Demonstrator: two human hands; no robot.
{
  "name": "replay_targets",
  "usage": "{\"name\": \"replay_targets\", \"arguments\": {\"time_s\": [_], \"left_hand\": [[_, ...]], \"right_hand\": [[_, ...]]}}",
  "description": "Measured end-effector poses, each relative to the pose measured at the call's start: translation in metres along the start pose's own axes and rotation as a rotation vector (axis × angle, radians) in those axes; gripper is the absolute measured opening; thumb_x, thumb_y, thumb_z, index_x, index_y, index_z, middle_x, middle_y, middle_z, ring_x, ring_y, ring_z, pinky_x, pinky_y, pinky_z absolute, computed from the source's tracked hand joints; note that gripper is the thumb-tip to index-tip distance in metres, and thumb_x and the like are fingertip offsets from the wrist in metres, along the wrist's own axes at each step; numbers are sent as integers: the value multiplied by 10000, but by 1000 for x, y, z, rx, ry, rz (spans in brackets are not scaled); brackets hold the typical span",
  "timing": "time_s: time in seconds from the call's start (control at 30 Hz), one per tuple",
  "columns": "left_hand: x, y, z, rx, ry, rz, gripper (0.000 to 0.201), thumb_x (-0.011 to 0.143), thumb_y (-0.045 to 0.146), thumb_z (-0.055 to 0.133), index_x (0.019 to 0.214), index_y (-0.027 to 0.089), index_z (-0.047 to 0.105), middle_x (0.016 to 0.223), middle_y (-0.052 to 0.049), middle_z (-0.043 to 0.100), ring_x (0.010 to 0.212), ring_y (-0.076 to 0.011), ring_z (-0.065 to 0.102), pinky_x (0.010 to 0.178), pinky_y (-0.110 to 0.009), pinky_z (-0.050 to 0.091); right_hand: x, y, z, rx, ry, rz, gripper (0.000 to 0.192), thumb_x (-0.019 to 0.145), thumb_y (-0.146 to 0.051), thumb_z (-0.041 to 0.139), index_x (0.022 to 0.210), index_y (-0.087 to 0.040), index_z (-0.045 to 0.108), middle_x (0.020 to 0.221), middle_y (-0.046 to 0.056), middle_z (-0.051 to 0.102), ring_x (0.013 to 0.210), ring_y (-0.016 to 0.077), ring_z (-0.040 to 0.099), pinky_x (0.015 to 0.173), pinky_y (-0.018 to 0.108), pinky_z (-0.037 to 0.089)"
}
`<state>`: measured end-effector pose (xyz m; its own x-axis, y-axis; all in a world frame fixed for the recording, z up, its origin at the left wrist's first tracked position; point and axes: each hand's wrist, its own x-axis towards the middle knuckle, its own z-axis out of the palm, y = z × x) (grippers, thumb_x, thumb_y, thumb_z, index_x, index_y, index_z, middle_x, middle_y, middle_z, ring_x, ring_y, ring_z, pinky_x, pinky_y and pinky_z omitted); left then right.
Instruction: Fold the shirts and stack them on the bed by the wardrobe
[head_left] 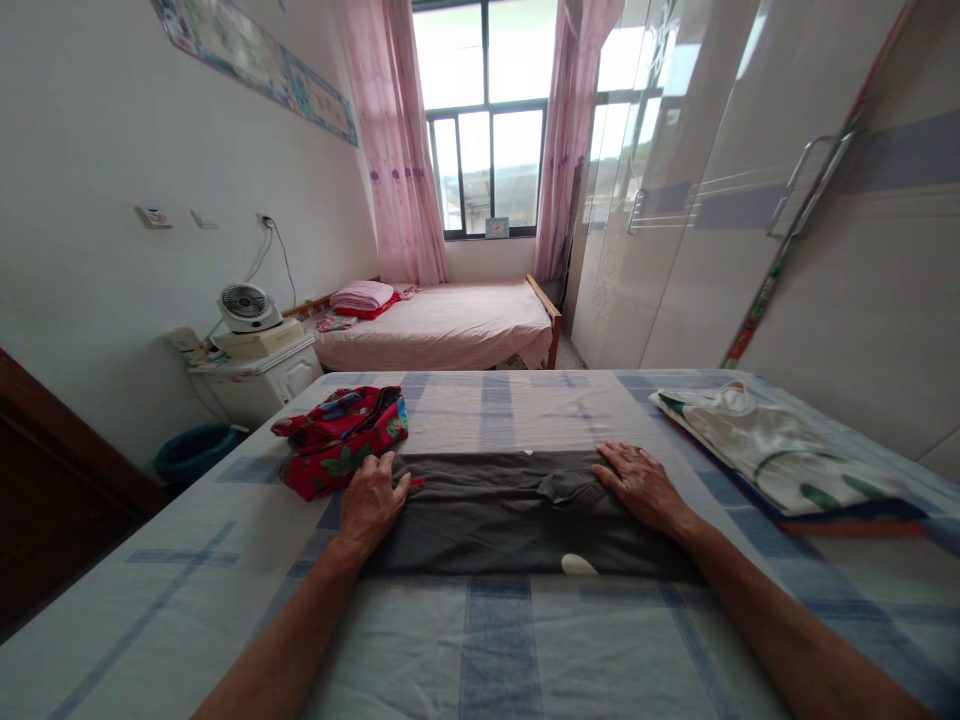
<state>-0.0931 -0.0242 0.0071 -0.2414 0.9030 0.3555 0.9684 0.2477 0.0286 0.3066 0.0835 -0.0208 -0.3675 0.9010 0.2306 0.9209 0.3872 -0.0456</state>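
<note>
No legible text on anything.

Your daylight comes from the window [487, 115] at the far end, which is blown out to near white, so nothing outside reads clearly. That glare spills onto the glossy wardrobe doors [675, 180] on your right, leaving pale reflections. The bed sheet [480, 640] in front of you is evenly and softly lit, with only faint shadows under your forearms. The dark grey garment [510, 515] keeps little fold detail. Your lens bends the walls and wardrobe outward at the edges, and the lower left corner falls into deep shadow. Focus is fairly sharp throughout.
</note>
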Motion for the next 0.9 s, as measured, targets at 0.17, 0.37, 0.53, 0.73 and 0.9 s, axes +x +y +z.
{"name": "replay_targets", "arguments": {"time_s": [0.17, 0.37, 0.53, 0.73, 0.9], "left_hand": [[1, -3, -8, -63, -113, -87, 452, 861, 426, 410, 1150, 97, 520, 943, -175, 644, 833, -280, 650, 688, -339, 481], [8, -9, -14, -349, -234, -153, 531, 801, 473, 475, 1197, 123, 533, 1053, -144, 670, 993, -271, 632, 817, -309, 472], [8, -6, -20, -682, -235, -127, 591, 736, 491, 543, 1197, 122, 553, 1163, -104, 632, 1080, -257, 584, 926, -320, 442], [11, -3, -37, -1266, -448, -282, 612, 743, 457, 591, 1293, 219, 463, 1000, -49, 702, 850, -222, 676, 732, -321, 547], [21, 24, -58, -1562, -475, -301, 514, 762, 283, 610, 1248, 167, 490, 945, -84, 703, 762, -186, 681, 695, -292, 552]], "right_hand": [[0, -1, -2, 35, 18, 8, 539, 889, -494, 294, 1283, -192, 504, 1383, 93, 450, 1294, 239, 376, 1069, 439, 269], [-1, -1, -2, 38, 35, 6, 522, 890, -494, 286, 1276, -222, 509, 1379, 82, 457, 1294, 241, 376, 1065, 453, 269], [0, 0, -2, 34, 6, 10, 547, 889, -498, 290, 1286, -186, 502, 1387, 87, 447, 1300, 240, 364, 1075, 429, 256], [0, 0, -2, 17, -9, 5, 552, 897, -502, 265, 1296, -191, 488, 1401, 82, 429, 1308, 236, 351, 1076, 432, 249], [0, 0, -2, 5, -10, -9, 551, 899, -500, 264, 1294, -192, 493, 1398, 87, 432, 1306, 239, 355, 1077, 423, 250]]}}
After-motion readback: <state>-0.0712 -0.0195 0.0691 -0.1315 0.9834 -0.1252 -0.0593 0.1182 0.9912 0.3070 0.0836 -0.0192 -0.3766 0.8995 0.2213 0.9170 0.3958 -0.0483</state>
